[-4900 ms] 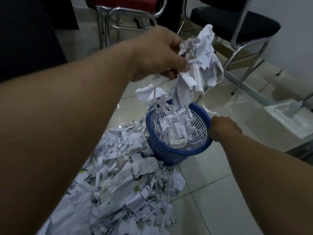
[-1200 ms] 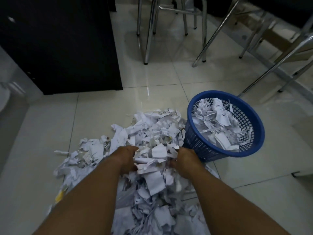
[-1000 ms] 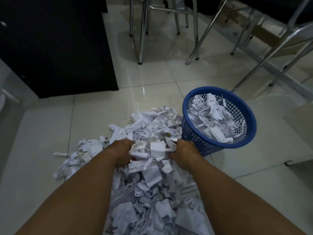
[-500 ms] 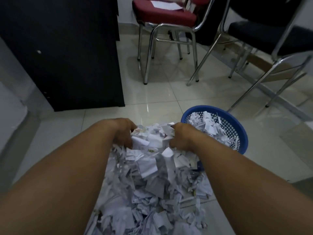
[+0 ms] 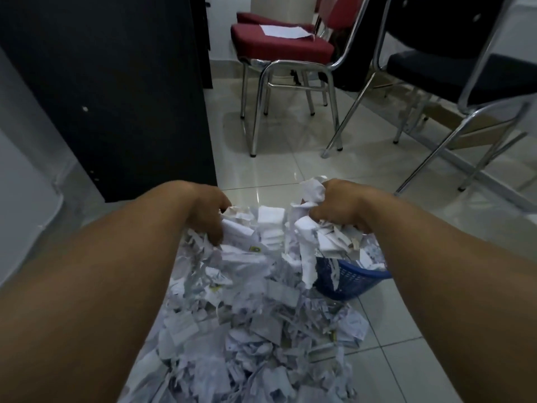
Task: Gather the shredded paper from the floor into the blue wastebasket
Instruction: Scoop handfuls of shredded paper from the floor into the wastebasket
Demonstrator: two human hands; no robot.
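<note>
From the head camera, we look down along two bare forearms reaching forward over a pale tiled floor (image 5: 421, 330). The left grip (image 5: 207, 209) and the right grip (image 5: 340, 205), both bare hands, are clenched around opposite sides of one loose bundle of shredded paper (image 5: 270, 225), with strips trailing down from it. Under the bundle a wide pile of shreds (image 5: 247, 330) covers the floor between the forearms. The blue wastebasket (image 5: 348, 279) stands on the floor just right of the pile, below the right grip and partly hidden by hanging strips; we see shreds already inside it. Farther back, a red chair (image 5: 279, 45) with chrome legs carries a white sheet (image 5: 280, 31) on its seat, a black chair (image 5: 453, 71) stands to its right, and a tall black cabinet (image 5: 116, 82) fills the left.
</note>
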